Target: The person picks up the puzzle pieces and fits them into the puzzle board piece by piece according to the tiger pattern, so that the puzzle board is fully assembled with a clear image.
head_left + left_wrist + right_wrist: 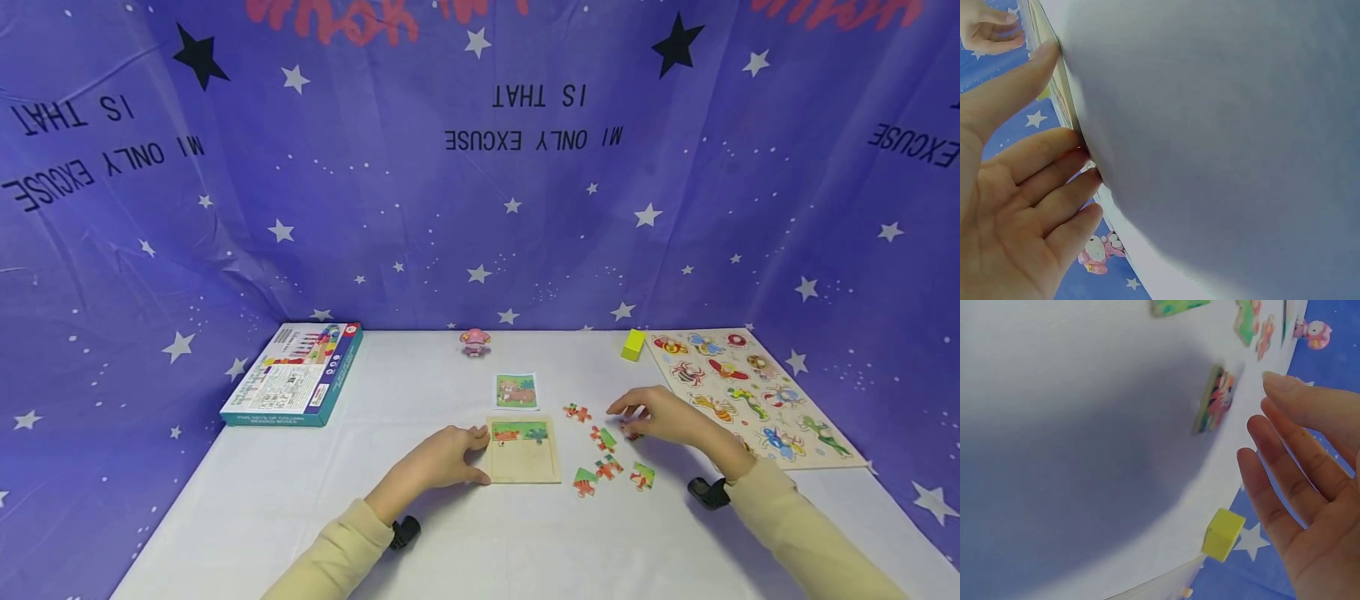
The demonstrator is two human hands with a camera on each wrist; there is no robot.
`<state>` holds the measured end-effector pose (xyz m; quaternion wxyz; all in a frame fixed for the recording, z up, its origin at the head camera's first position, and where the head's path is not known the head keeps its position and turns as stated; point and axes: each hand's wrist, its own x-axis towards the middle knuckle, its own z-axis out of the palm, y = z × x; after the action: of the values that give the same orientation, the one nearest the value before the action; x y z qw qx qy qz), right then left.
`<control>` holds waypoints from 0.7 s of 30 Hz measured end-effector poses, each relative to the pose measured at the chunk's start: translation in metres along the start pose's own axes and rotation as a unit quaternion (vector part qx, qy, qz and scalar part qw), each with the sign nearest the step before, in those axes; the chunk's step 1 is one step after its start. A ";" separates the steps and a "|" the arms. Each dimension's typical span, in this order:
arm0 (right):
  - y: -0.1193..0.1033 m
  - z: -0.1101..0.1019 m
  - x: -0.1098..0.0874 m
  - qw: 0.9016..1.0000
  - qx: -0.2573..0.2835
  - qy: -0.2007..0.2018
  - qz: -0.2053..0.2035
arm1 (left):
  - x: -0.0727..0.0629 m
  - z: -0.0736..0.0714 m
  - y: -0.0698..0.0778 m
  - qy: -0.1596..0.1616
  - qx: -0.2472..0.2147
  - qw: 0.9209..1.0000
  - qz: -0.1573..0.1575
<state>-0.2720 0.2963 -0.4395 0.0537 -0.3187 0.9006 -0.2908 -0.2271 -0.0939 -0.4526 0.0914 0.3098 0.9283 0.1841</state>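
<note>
A square wooden puzzle tray (522, 463) lies mid-table, its top strip filled with joined picture pieces (521, 432). My left hand (442, 457) rests at its left edge, thumb by the lower corner and fingers higher up; the left wrist view shows the fingertips (1071, 139) against that edge. To the right of the tray, my right hand (663, 417) hovers with loosely bent fingers and nothing between them. Under it is a jigsaw piece (1217, 400), partly hidden in the head view. Several more jigsaw pieces (603, 439) lie loose between tray and right hand.
A picture card (517, 391) of an animal lies behind the tray, with a pink figurine (474, 342) farther back. A yellow block (633, 345) and a wooden insect puzzle board (750, 400) are at right. A boxed set (292, 375) lies at left.
</note>
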 end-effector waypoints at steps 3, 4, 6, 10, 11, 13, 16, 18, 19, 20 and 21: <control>0.005 0.001 -0.003 1.000 -0.015 0.006 -0.008 | 0.000 0.000 0.000 0.000 0.002 1.000 0.000; 0.007 0.002 -0.004 1.000 -0.020 0.006 -0.010 | 0.000 0.000 0.000 0.001 0.002 1.000 -0.001; 0.010 0.003 -0.006 1.000 -0.025 0.004 -0.016 | 0.000 0.000 0.000 0.001 0.001 1.000 -0.001; 0.016 0.005 -0.007 0.999 -0.029 0.001 -0.030 | 0.000 0.000 0.001 0.000 0.000 1.000 -0.002; 0.017 0.005 -0.007 0.999 -0.029 -0.001 -0.033 | -0.001 0.000 0.001 -0.001 0.000 1.000 -0.002; 0.018 0.005 -0.007 0.999 -0.030 -0.004 -0.035 | -0.001 -0.001 0.000 0.000 0.000 1.000 -0.002; 0.018 0.004 -0.006 0.999 -0.028 -0.015 -0.026 | -0.001 -0.001 0.000 0.001 -0.001 1.000 -0.002; 0.019 0.003 -0.005 0.999 -0.024 -0.025 -0.020 | -0.001 -0.001 0.000 0.001 -0.003 1.000 -0.003; 0.019 0.003 -0.004 0.999 -0.020 -0.030 -0.016 | -0.001 0.000 0.000 0.000 -0.003 1.000 -0.004; 0.019 0.003 -0.004 0.999 -0.017 -0.033 -0.013 | 0.000 0.000 -0.001 0.000 -0.003 1.000 -0.004; 0.019 0.003 -0.004 0.999 -0.013 -0.036 -0.010 | -0.001 0.000 -0.001 -0.001 -0.002 1.000 -0.005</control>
<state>-0.2784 0.3089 -0.4526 0.0792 -0.3387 0.8985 -0.2679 -0.2272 -0.0948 -0.4528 0.0939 0.3055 0.9292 0.1856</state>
